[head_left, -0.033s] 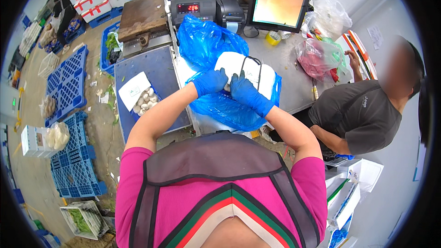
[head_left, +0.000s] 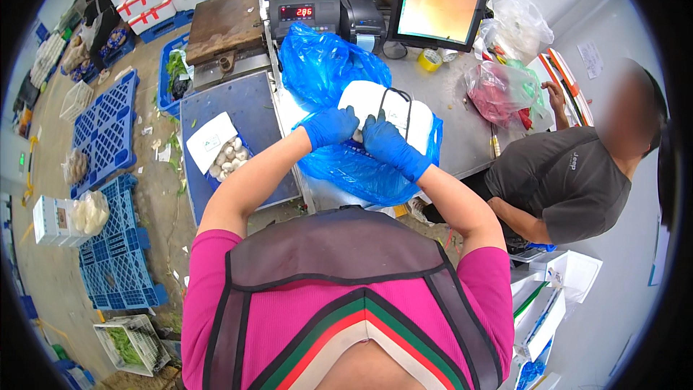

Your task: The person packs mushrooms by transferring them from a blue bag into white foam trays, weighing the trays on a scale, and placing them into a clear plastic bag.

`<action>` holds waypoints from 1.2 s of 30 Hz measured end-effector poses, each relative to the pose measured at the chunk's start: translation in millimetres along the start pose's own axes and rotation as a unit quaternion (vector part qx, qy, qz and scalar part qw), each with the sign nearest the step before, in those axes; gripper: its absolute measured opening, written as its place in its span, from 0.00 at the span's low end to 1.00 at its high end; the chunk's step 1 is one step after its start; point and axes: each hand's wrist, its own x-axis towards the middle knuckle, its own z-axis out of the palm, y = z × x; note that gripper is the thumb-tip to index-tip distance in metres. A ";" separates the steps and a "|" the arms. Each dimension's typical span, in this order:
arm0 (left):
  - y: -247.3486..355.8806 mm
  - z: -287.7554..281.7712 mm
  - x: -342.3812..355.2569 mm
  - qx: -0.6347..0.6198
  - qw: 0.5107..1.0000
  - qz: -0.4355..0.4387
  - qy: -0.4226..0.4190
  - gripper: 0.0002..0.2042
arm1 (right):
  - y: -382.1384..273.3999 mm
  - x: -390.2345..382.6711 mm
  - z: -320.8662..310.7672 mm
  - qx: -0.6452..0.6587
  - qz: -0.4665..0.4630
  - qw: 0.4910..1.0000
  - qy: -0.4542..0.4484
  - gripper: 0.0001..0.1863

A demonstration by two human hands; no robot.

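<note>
A white package [head_left: 421, 124] with a dark cord across it lies on the steel counter, with a blue plastic bag [head_left: 354, 179] spread under and around it. My left hand [head_left: 330, 128], in a blue glove, has its fingers closed at the package's near left edge. Close beside it, my right hand [head_left: 390, 146], also gloved in blue, is closed on the near edge. What lies between the fingertips is mostly hidden. Another crumpled blue bag [head_left: 328, 65] sits just beyond. On the scale platform to the left are white mushrooms [head_left: 229, 159] partly under a white sheet [head_left: 211, 137].
Behind the bags stand a scale display [head_left: 299, 14], a label printer [head_left: 362, 20] and a lit screen [head_left: 437, 9]. Yellow tape [head_left: 429, 60] and a bag of red produce [head_left: 498, 94] are on the right. A co-worker [head_left: 563, 180] stands there. Blue pallets [head_left: 108, 130] lie left.
</note>
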 end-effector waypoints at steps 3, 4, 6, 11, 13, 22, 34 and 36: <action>-5.3 1.8 10.7 -0.109 0.994 -0.028 0.000 0.04 | 15.1 0.5 13.0 -0.019 0.007 0.999 0.039 0.08; -6.8 -0.1 12.2 -0.108 0.994 -0.028 0.002 0.04 | 17.9 1.9 12.3 0.002 0.033 0.998 0.047 0.07; -9.1 -3.9 15.1 -0.142 0.986 -0.084 -0.012 0.05 | 22.6 4.9 11.3 0.011 0.061 0.997 0.049 0.06; 9.8 -8.2 4.3 -0.214 0.942 -0.234 0.106 0.12 | 25.2 9.9 7.8 0.077 0.113 0.990 0.039 0.07; 27.4 4.9 -14.2 -0.245 0.893 -0.360 0.108 0.21 | 12.5 15.9 3.4 0.079 0.092 0.992 0.022 0.08; 13.9 -2.4 -19.9 -0.189 0.940 -0.284 0.002 0.09 | -19.1 47.0 29.5 -0.096 0.041 0.994 0.023 0.06; -4.1 -23.0 0.6 -0.304 0.877 -0.371 -0.021 0.10 | 18.9 63.1 18.2 0.133 0.086 0.986 -0.059 0.14; 9.9 -15.2 -1.1 -0.340 0.825 -0.446 -0.066 0.15 | 22.4 65.3 36.9 0.238 0.138 0.960 -0.045 0.13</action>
